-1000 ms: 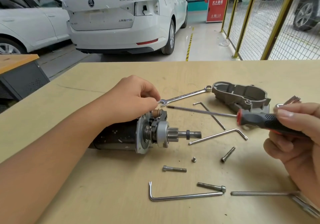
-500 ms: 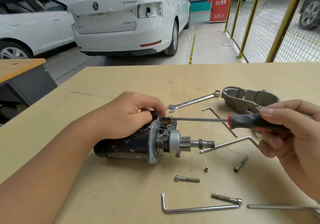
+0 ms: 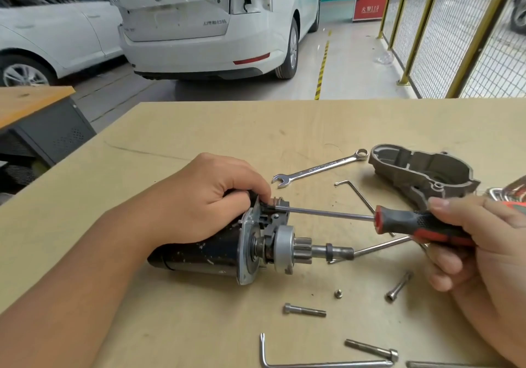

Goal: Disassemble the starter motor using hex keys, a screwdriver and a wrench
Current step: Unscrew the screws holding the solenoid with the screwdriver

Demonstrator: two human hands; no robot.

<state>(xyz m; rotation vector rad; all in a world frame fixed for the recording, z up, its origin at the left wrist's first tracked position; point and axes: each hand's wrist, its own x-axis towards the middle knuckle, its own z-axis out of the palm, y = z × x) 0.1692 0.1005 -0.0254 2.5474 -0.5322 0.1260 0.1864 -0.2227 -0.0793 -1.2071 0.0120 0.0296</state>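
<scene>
The starter motor [image 3: 199, 253] looks heavy, rigid; left hand [image 3: 205, 199] clamps its casing, right hand [image 3: 478, 242] wraps the screwdriver [image 3: 421, 222] handle.

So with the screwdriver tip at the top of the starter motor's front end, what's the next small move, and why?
Probably turn the screwdriver: its tip sits against the black part atop the starter motor, the right hand grips the handle, and the left hand steadies the body.

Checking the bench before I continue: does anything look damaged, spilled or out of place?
Nothing stands out. Loose bolts and hex keys lie scattered around the starter motor, as expected mid-disassembly.
</scene>
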